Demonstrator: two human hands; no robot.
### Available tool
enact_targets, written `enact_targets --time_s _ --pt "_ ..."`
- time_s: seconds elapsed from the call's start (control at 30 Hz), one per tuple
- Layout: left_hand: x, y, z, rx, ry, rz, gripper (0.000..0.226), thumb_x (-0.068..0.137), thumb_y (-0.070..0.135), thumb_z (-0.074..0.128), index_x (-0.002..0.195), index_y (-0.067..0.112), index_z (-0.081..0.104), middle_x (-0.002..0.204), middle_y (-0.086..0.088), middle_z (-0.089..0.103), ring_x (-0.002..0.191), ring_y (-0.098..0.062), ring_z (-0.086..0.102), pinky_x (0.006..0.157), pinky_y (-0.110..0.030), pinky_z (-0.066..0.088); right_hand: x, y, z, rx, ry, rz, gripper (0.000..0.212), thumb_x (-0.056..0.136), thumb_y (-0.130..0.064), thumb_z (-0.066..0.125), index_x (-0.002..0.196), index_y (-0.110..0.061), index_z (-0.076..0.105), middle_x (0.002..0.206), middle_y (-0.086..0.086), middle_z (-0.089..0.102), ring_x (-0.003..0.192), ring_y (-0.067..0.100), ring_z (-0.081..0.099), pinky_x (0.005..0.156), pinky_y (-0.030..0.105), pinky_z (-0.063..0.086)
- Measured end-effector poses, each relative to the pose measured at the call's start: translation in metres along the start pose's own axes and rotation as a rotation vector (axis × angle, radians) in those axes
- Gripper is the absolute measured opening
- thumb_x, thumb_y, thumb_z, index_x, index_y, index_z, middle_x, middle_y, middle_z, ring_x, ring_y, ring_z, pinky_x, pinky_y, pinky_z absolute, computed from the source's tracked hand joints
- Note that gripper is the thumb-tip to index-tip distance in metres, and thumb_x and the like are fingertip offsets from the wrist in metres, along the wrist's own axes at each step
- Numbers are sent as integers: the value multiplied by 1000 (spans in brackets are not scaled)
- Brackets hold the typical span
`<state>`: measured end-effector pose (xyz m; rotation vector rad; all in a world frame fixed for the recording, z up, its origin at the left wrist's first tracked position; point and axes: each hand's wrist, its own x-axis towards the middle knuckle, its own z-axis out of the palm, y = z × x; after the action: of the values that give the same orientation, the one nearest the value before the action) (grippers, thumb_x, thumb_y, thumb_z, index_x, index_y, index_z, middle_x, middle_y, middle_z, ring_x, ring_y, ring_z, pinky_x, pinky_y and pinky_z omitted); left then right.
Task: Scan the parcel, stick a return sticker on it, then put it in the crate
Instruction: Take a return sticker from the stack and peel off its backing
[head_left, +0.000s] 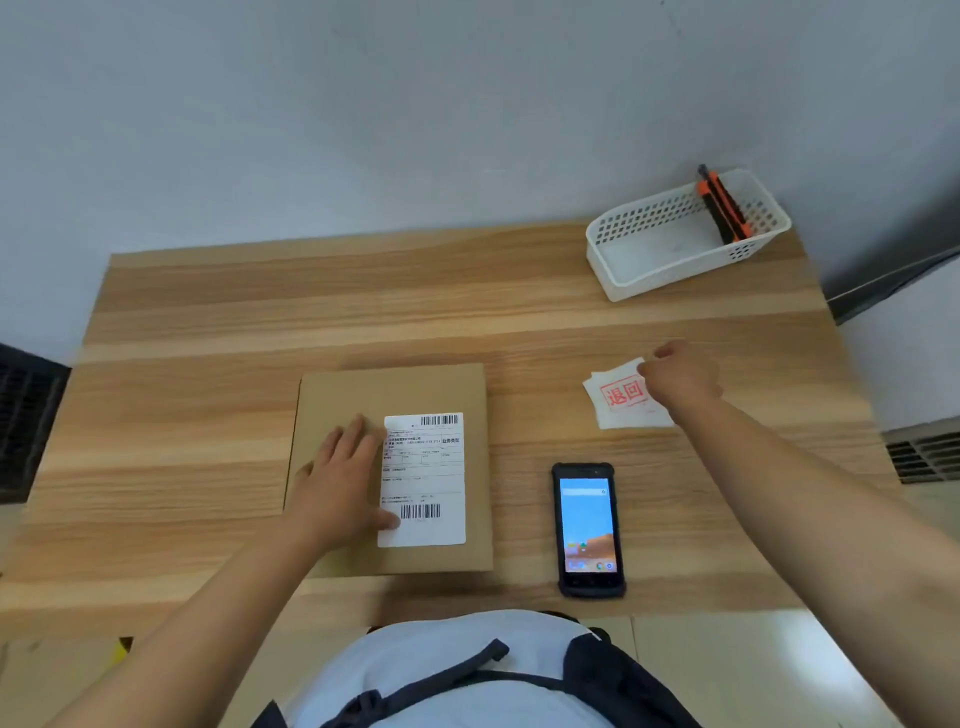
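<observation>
Centre frame, the cardboard parcel (395, 467) is pinned flat under the spread left hand (340, 486). Right of centre, a return sticker (623, 397) is pinched by the right hand (680, 376); 2 sheets could be lifted together, being stacked.
</observation>
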<state>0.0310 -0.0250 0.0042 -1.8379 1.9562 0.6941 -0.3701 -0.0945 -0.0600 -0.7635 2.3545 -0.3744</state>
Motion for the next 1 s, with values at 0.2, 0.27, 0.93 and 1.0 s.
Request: enact_targets --time_s 0.2,0.27,0.93,1.0 --pt "0 1 -1 -22 16 -9 119 64 46 85 155 34 11 167 7 -5 153 -19 -1 114 -49 30 30 -2 15 -111 -72 -70 13 77 -32 71 81 -32 60 99 5 72 108 30 62 92 50 51" --pt "0 2 -1 -25 15 -14 119 63 45 86 155 32 12 167 7 -5 153 -20 -1 114 -48 30 37 2 23 -144 -43 -85 12 76 -33 70 82 -30 60 105 6 71 110 29 60 93 50 49" --pt "-1 16 -5 -72 10 -67 120 59 33 92 154 26 19 167 4 0 153 -23 1 116 -46 30 15 7 25 -230 166 99 30 93 -19 58 120 -8 62 137 16 52 130 33 40 103 45 33" --pt "0 15 -5 -82 2 -76 120 58 32 92 154 25 19 167 3 1 153 -24 2 116 -45 30 13 8 23 -200 156 106 28 93 -19 57 119 -9 63 136 15 54 130 33 41 103 45 33"
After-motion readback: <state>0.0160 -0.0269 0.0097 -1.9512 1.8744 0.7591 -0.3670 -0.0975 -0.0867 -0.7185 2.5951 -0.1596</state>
